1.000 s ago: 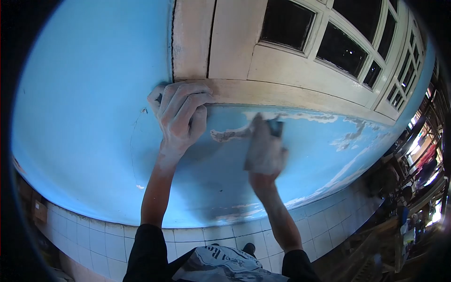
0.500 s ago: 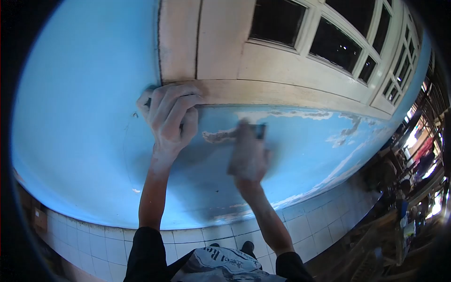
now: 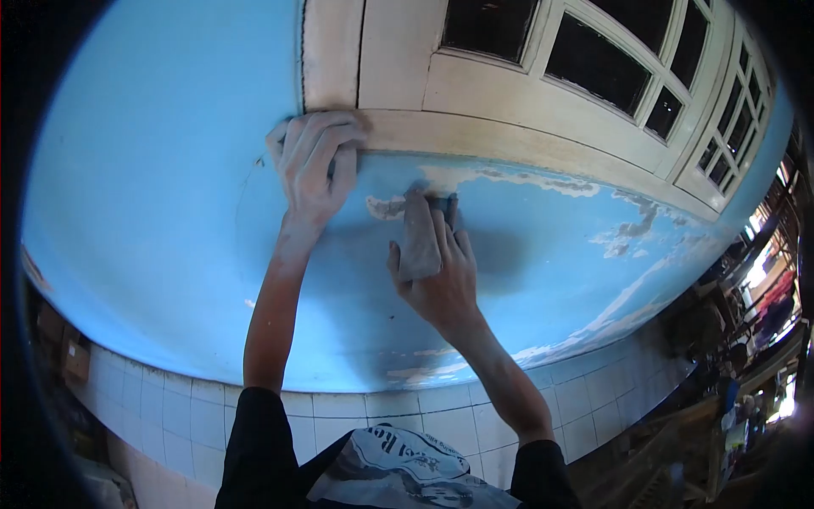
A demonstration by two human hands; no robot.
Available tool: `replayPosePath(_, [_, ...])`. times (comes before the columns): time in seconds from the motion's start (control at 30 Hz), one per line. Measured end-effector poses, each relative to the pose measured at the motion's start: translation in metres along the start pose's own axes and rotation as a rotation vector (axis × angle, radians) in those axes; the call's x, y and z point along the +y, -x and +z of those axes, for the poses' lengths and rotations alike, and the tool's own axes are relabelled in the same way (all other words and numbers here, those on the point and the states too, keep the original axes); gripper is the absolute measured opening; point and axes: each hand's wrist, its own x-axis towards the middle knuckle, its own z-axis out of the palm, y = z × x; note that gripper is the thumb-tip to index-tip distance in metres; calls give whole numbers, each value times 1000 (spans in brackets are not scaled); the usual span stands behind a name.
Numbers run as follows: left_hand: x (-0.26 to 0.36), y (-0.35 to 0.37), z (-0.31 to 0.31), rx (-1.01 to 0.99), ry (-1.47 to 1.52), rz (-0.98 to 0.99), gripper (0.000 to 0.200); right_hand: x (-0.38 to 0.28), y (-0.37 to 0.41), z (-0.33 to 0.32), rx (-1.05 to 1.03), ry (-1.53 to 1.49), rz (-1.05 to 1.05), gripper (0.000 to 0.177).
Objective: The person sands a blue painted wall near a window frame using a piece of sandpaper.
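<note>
My left hand, pale with dust, is curled over the lower left corner of the cream window frame, its fingers bent against the wood. Lower and to the right, my right hand is closed round a dust-grey flat piece with a dark end by the fingertips. Its exact kind cannot be made out. That end is at the light blue wall, beside a bare, flaked patch. More peeled paint runs just under the frame.
Dark window panes fill the upper right. White tiles border the wall below. A brown box stands at lower left, and a cluttered wooden structure at lower right.
The view has shifted, so the window and wall sit higher. My right hand, blurred before, now shows sharply with fingers pointing up and the piece in it. My left hand keeps to the frame corner.
</note>
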Motion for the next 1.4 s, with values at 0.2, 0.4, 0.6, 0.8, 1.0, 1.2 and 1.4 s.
replayPosePath(0.2, [2, 1, -2, -44, -21, 29, 17, 15, 3, -16, -158, 6, -58, 67])
replayPosePath(0.4, [-6, 11, -14, 16, -171, -9, 31, 41, 3, -38, -43, 153, -31, 67])
replayPosePath(0.6, [-7, 13, -12, 32, -212, -27, 41, 52, -10, -28, 74, 69, -21, 63])
replayPosePath(0.8, [-14, 18, -17, 23, -134, -75, 39, 38, 4, 12, 7, 202, -210, 50])
replayPosePath(1.0, [-24, 25, -24, -33, -77, -68, 37, 35, 2, 16, 5, 306, -274, 51])
replayPosePath(1.2, [-25, 30, -26, -43, -59, -118, 38, 18, -1, 32, -23, 171, -274, 55])
replayPosePath(1.4, [-27, 26, -35, -52, 27, -107, 40, -17, -20, 36, -5, 104, -169, 55])
